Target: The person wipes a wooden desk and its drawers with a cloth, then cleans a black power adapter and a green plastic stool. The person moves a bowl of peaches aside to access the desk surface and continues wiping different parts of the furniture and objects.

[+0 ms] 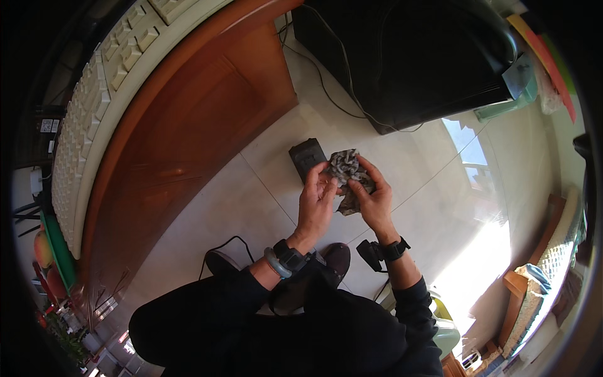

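Note:
A crumpled piece of grey, patterned cloth or paper (345, 166) is between my hands, above the tiled floor. My right hand (378, 198) grips it from the right side with thumb and fingers. My left hand (316, 205) is at its left edge, the thumb close to the crumpled part; whether these fingers pinch it I cannot tell. A brownish part of the bundle hangs below, beside my right thumb. Just beyond my left fingertips, a dark grey box-like object (307, 156) rests on the floor, partly hidden by that hand.
A wooden cabinet (188, 118) with a beige keyboard (94, 113) on top stands at left. A large black case (400, 61) with loose cables is beyond my hands. My shoes are below; a wooden-framed seat (516, 292) is at right.

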`<state>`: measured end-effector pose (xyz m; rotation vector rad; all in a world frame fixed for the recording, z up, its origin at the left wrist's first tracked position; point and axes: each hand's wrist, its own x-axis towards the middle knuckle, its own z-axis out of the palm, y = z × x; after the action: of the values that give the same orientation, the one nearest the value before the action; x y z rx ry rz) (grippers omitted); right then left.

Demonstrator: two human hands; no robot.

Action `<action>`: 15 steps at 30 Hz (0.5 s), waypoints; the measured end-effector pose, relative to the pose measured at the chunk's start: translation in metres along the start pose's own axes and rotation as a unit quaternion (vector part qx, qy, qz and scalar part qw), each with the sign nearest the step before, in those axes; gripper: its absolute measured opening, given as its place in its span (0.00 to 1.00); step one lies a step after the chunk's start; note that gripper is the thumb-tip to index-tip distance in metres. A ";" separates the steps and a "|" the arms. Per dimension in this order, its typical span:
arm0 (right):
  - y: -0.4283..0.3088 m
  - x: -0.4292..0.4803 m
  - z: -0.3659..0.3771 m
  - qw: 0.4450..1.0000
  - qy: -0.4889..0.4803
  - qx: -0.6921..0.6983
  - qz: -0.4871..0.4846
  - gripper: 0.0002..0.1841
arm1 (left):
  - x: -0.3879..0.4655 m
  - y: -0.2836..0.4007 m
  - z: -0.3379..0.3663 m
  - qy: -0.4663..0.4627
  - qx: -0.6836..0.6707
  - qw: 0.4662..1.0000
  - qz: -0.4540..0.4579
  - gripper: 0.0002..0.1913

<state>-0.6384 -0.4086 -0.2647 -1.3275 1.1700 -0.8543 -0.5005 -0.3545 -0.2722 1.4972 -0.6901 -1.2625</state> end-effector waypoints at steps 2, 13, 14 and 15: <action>0.003 0.008 -0.010 0.995 0.086 0.033 0.020 0.25 | 0.001 -0.014 0.004 0.109 0.167 0.979 0.039 0.39; 0.015 0.021 -0.017 0.986 0.160 0.045 0.032 0.23 | 0.046 -0.057 0.024 0.256 0.369 0.891 -0.068 0.61; 0.017 0.020 -0.017 0.985 0.164 0.034 0.037 0.22 | 0.044 -0.059 0.019 0.241 0.359 0.899 -0.066 0.60; 0.019 0.018 -0.019 0.987 0.156 0.017 0.046 0.22 | 0.040 -0.062 0.012 0.243 0.357 0.901 -0.042 0.58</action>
<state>-0.6546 -0.4293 -0.2834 -1.1277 1.4406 -1.0349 -0.5114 -0.3743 -0.3439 2.3560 -0.7911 -0.6441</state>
